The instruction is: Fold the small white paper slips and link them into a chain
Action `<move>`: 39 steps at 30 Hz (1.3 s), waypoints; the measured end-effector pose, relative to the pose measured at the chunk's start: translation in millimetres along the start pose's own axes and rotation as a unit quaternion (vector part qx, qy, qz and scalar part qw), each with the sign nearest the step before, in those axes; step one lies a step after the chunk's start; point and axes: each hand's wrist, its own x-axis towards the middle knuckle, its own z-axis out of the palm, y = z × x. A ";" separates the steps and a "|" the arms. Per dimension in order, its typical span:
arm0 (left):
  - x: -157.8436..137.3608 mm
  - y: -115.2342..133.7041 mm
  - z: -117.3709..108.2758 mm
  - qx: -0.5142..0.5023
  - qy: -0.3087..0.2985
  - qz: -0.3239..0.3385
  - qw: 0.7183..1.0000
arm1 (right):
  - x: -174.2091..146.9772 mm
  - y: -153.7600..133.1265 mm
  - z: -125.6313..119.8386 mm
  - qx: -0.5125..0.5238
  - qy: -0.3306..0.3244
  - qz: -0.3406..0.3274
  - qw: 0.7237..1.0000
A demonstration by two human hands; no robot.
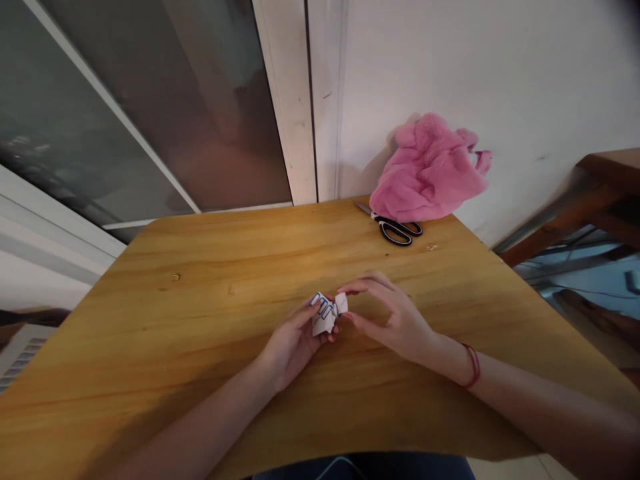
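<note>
A small folded white paper piece [324,321] with blue line markings sits in my left hand [293,343], gripped between thumb and fingers. From its right side sticks out a plain white flap [341,304]. My right hand [393,317] holds that flap at its edges, index finger above and thumb below. A red string bracelet [471,365] circles my right wrist. Both hands are just above the wooden table, close together near its middle. The underside of the paper is hidden by my left fingers.
Black-handled scissors [397,230] lie at the back of the wooden table [210,320], partly beside a pink fluffy cloth [433,170] against the wall. A tiny gold-coloured bit [176,277] is on the left. A dark wooden piece of furniture [560,207] stands to the right.
</note>
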 end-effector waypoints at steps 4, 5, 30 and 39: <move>-1.6 0.0 1.7 0.010 -0.005 0.000 1.000 | -1.4 -2.0 -0.8 0.005 0.059 -0.004 0.998; -1.6 -0.3 2.1 0.011 -0.007 -0.002 1.000 | -1.6 -2.5 0.2 0.001 0.061 -0.007 0.998; -1.6 -2.7 2.1 0.015 0.000 0.013 1.000 | -1.8 10.7 8.6 -0.092 -0.070 -0.004 0.993; 0.4 -1.9 0.9 0.004 0.018 0.008 1.000 | -0.9 7.8 5.3 -0.070 -0.041 0.010 0.997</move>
